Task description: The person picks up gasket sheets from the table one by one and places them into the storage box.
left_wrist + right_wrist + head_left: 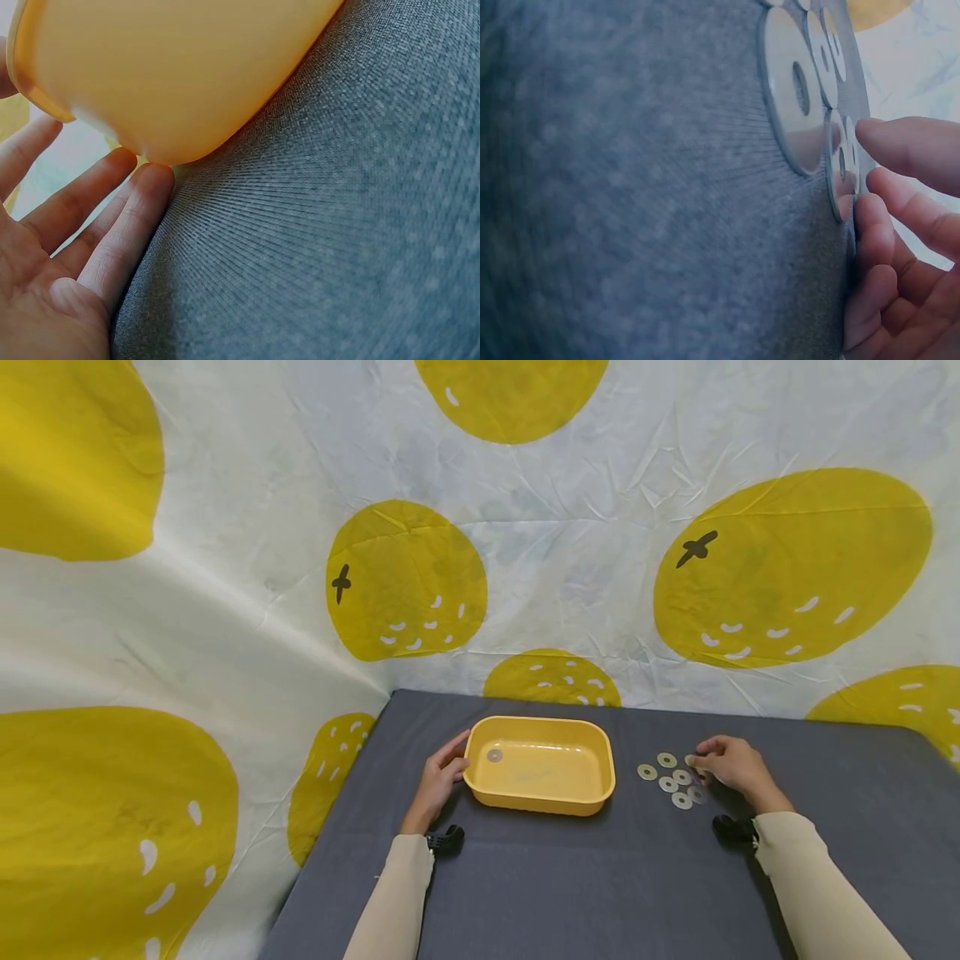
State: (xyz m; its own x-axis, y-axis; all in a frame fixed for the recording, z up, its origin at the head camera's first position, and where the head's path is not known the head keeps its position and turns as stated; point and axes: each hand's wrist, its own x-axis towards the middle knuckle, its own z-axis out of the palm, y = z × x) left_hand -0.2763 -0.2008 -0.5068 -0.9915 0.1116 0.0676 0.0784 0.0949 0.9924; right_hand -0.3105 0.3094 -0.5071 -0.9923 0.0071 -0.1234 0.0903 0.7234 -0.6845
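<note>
A yellow tray (pixel 540 770) sits on the dark grey surface (pixel 540 893), with one flat metal ring (pixel 494 756) lying inside its left end. At the tray's left wall, the left hand (pixel 441 777) rests its nearly straight fingers, tips touching the plastic. To the right of the tray lies a loose cluster of metal rings (pixel 681 777). The right hand (pixel 738 764) is at the cluster's far-right edge, fingers bent; whether it grips a ring cannot be told. Behind the tray hangs a fruit-patterned cloth (pixel 585 585).
</note>
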